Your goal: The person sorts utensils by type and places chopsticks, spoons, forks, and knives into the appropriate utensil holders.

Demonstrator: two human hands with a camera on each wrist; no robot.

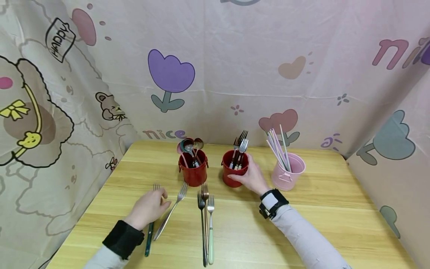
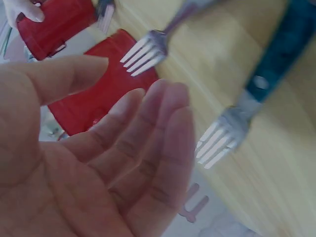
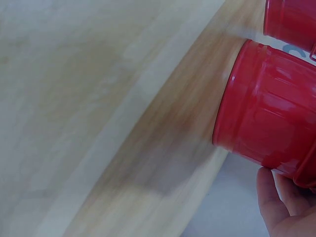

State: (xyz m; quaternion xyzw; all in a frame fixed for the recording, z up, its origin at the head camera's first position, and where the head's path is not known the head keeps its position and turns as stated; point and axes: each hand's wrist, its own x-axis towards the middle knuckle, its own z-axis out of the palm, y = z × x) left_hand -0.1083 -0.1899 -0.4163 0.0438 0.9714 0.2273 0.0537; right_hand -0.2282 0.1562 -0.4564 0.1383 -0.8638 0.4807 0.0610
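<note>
My right hand (image 1: 253,177) grips a red bucket (image 1: 231,181) of several forks (image 1: 242,146), its thumb across the front and fingers around the right side. In the right wrist view, fingertips (image 3: 269,190) touch that bucket's wall. My left hand (image 1: 147,208) is over the table's left part, holding nothing, fingers loosely bent and thumb apart. Beneath and beside it lie a teal-handled fork (image 1: 149,241) and a silver fork (image 1: 168,216). A black fork (image 1: 203,231), a copper-coloured fork (image 1: 205,191) and a fork with a pale green handle (image 1: 211,239) lie side by side mid-table.
Another red bucket (image 1: 195,177), with several spoons (image 1: 189,146), stands left of the gripped one. To the right is a pink bucket (image 1: 295,164) holding thin pastel sticks (image 1: 278,149). A printed cloth (image 1: 235,74) hangs behind the wooden table (image 1: 319,224) and along its sides.
</note>
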